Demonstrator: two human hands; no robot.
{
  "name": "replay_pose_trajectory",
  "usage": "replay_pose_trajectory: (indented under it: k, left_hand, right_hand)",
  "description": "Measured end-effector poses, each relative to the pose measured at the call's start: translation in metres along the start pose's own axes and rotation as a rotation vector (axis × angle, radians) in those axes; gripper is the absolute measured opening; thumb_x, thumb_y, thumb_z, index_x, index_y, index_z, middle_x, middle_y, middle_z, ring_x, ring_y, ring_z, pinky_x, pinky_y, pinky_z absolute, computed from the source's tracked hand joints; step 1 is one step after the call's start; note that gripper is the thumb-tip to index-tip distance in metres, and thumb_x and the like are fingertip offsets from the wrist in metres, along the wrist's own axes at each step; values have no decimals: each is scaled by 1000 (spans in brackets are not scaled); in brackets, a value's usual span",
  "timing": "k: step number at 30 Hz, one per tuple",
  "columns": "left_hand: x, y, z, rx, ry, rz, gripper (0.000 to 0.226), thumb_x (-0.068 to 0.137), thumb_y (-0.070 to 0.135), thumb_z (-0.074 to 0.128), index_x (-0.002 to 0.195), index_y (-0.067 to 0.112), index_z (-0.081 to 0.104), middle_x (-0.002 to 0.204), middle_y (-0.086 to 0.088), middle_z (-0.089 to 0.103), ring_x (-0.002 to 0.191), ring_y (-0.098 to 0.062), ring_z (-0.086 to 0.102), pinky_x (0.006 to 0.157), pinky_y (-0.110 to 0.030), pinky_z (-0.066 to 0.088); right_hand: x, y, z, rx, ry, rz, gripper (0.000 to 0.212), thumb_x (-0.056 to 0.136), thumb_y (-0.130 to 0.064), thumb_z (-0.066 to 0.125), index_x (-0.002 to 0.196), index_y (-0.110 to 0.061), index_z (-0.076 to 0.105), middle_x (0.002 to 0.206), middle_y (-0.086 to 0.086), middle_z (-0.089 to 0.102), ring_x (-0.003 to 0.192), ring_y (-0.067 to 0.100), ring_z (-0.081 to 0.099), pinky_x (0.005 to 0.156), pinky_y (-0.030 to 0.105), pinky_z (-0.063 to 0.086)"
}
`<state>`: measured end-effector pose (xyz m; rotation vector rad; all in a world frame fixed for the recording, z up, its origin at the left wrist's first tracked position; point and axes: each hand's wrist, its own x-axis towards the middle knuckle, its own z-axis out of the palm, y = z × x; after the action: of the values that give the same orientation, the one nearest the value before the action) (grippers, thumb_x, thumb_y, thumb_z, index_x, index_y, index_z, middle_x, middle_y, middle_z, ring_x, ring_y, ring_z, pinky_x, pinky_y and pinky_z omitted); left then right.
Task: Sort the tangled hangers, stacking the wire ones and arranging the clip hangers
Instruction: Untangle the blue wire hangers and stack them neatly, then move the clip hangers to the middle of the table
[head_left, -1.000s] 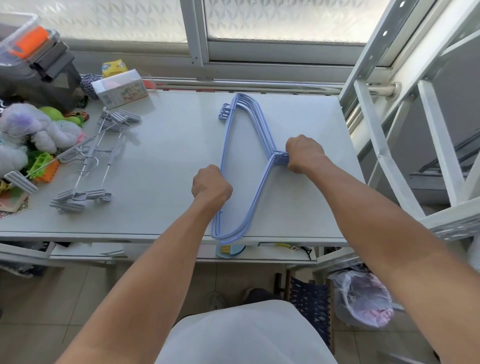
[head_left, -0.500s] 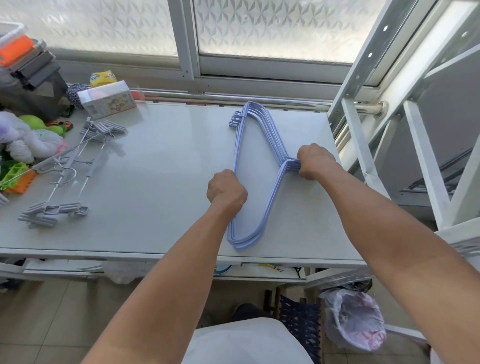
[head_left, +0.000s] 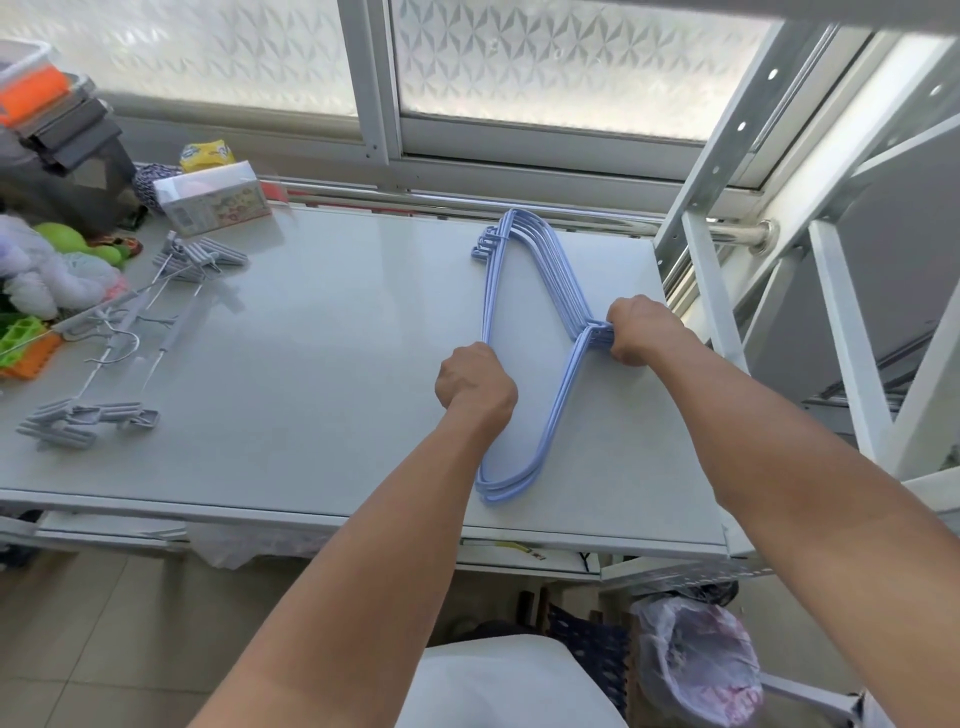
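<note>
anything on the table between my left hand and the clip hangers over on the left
Nothing visible. The left hand grips the blue wire hangers, and only bare table lies between it and the grey clip hangers.

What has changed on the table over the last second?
Hardly anything. The blue hangers lie stacked where they were, the left hand still gripping their long straight side and the right hand their hook end. The clip hangers stayed put; only the camera shifted.
</note>
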<state>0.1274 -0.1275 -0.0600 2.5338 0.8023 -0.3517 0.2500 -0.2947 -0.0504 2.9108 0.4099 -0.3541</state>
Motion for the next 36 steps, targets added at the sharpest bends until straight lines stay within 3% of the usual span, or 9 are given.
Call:
replay_pose_trajectory:
  k: [6, 9, 13, 16, 18, 21, 29, 36]
  left_hand:
    - [-6, -6, -2, -60, -30, -25, 17, 75, 7, 58, 91, 10, 57, 104, -10, 65, 98, -30, 64, 78, -35, 57]
    - [-9, -9, -4, -26, -43, 0, 15, 79, 18, 61, 92, 12, 57, 105, -8, 65, 97, -28, 64, 75, -32, 55]
    - [-11, -18, -12, 66, -19, 56, 55, 86, 67, 46, 99, 15, 57, 102, -5, 64, 89, -26, 60, 69, -31, 46]
    - [-9, -31, -27, 45, 43, 51, 81, 80, 82, 29, 109, 12, 57, 110, -9, 60, 95, -28, 59, 73, -36, 44]
    - [-5, -46, -39, 43, 81, 64, 90, 81, 83, 23, 126, 11, 51, 123, -11, 54, 110, -31, 55, 79, -41, 44]
    - [1, -76, -59, 50, 118, 89, 89, 83, 80, 21, 133, 11, 46, 131, -12, 49, 118, -31, 49, 86, -44, 42]
    - [21, -172, -104, 102, 221, 106, 71, 91, 67, 25, 128, 12, 50, 126, -10, 50, 116, -30, 49, 86, -42, 42]
    - [41, -259, -139, 109, 430, 93, 50, 95, 49, 37, 117, 9, 58, 118, -13, 56, 110, -33, 53, 85, -42, 45]
  right_hand:
    - [-4, -2, 1, -11, 9, -16, 17, 78, -7, 57, 94, -12, 55, 102, 14, 62, 94, 33, 63, 70, 31, 45]
    - [-7, -3, -1, -31, 14, -23, 21, 75, -10, 57, 96, -13, 55, 103, 12, 63, 92, 30, 62, 70, 30, 46]
    - [-14, -10, -14, -10, -35, 7, 38, 73, -14, 62, 108, -10, 49, 115, 13, 52, 101, 33, 59, 81, 37, 53]
    - [-20, -24, -31, 11, -61, 40, 58, 70, -14, 65, 123, -8, 41, 124, 17, 42, 112, 39, 55, 85, 43, 51]
    - [-22, -41, -42, 28, -19, 30, 59, 73, -19, 64, 125, -7, 39, 126, 18, 42, 117, 40, 51, 90, 47, 50]
    - [-26, -82, -56, 73, 65, -1, 55, 78, -19, 60, 128, -6, 40, 129, 19, 44, 120, 38, 49, 94, 45, 47]
    - [-43, -218, -52, 222, 124, -145, 52, 90, -32, 52, 136, -9, 43, 138, 15, 47, 126, 33, 48, 99, 43, 43]
    - [-58, -329, -46, 294, 59, -287, 46, 91, -32, 49, 131, -10, 49, 134, 10, 52, 124, 28, 49, 99, 40, 44]
